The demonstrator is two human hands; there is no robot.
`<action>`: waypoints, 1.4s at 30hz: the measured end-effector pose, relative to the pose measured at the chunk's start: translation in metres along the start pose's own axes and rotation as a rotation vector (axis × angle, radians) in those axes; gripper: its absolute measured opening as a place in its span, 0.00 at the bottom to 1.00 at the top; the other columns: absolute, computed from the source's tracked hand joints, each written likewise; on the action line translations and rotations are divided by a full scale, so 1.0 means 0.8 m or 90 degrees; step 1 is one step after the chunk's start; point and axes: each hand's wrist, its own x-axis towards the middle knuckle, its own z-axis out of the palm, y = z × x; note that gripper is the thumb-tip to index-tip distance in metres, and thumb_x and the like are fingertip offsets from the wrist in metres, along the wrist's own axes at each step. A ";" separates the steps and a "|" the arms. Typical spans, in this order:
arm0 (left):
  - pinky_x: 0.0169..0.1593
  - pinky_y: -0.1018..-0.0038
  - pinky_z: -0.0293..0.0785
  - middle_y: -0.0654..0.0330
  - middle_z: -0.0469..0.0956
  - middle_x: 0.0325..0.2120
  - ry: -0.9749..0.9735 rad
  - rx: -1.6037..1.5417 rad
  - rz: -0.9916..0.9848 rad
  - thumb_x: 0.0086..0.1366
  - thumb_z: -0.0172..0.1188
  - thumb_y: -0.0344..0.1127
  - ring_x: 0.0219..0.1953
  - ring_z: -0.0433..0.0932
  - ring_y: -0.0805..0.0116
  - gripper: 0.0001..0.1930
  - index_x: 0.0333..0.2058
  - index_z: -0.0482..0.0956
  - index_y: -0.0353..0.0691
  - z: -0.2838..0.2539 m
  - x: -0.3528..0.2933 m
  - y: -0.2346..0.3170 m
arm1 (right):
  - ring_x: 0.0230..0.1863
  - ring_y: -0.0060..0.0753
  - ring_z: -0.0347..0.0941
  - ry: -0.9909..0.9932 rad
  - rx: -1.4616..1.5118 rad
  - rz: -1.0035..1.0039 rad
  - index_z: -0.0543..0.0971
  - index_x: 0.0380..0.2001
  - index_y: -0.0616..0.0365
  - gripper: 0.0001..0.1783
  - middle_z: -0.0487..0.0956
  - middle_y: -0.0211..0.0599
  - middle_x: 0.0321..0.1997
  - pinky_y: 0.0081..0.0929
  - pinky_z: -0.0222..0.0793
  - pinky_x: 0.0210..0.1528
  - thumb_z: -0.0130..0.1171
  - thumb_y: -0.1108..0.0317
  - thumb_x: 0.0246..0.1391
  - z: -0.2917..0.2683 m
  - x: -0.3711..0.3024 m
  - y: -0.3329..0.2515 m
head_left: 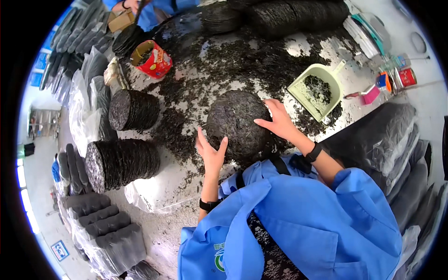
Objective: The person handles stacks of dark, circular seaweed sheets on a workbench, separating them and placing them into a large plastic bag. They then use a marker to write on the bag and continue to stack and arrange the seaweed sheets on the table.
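Observation:
A round, dark cake of dried seaweed (238, 123) lies on the table in front of me. My left hand (211, 151) is at its near left edge, fingers stretched and spread, thumb over the rim. At the right edge is my right hand (280, 122), its fingers also apart and the thumb reaching over the top. Neither hand is closed round the cake. To the left, two thick stacks of seaweed cakes lie on their sides: a far stack (135, 109) and a near stack (123, 164).
Seaweed crumbs (219, 60) cover much of the table. A pale green dustpan (298, 88) holds scraps at right, near a pink-headed brush (371, 94). A red bucket (161, 63) stands at far left. Bagged seaweed rolls (382, 140) flank me. A co-worker's blue sleeve (147, 17) shows across.

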 end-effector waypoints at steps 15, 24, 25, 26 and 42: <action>0.64 0.48 0.42 0.47 0.48 0.65 -0.146 0.275 0.321 0.59 0.60 0.38 0.66 0.47 0.47 0.21 0.50 0.69 0.41 0.036 0.011 0.058 | 0.28 0.44 0.74 0.140 0.042 -0.087 0.78 0.31 0.58 0.04 0.75 0.39 0.29 0.34 0.71 0.31 0.59 0.72 0.50 -0.011 0.013 0.012; 0.63 0.47 0.41 0.45 0.47 0.65 -0.154 0.265 0.315 0.59 0.60 0.39 0.66 0.47 0.46 0.21 0.50 0.68 0.41 0.041 0.015 0.051 | 0.27 0.42 0.73 0.077 -0.045 -0.179 0.76 0.27 0.59 0.03 0.73 0.38 0.27 0.33 0.72 0.28 0.58 0.73 0.48 -0.013 0.021 0.025; 0.63 0.47 0.41 0.45 0.47 0.65 -0.153 0.269 0.320 0.59 0.60 0.39 0.66 0.47 0.46 0.21 0.50 0.68 0.41 0.043 0.014 0.050 | 0.27 0.42 0.73 0.037 -0.105 -0.177 0.75 0.26 0.59 0.02 0.72 0.38 0.27 0.33 0.72 0.28 0.57 0.73 0.47 -0.013 0.024 0.026; 0.63 0.47 0.42 0.46 0.47 0.65 -0.157 0.278 0.321 0.59 0.60 0.39 0.66 0.47 0.46 0.22 0.50 0.68 0.41 0.046 0.013 0.051 | 0.27 0.41 0.73 -0.002 -0.165 -0.174 0.73 0.25 0.59 0.02 0.72 0.38 0.27 0.33 0.72 0.28 0.56 0.74 0.46 -0.014 0.028 0.028; 0.64 0.50 0.38 0.47 0.44 0.66 -0.197 0.292 0.288 0.62 0.56 0.38 0.67 0.43 0.47 0.21 0.51 0.66 0.38 0.044 0.022 0.067 | 0.19 0.16 0.58 -0.178 0.957 0.282 0.73 0.30 0.60 0.04 0.66 0.24 0.20 0.16 0.56 0.22 0.55 0.71 0.57 -0.028 0.015 0.103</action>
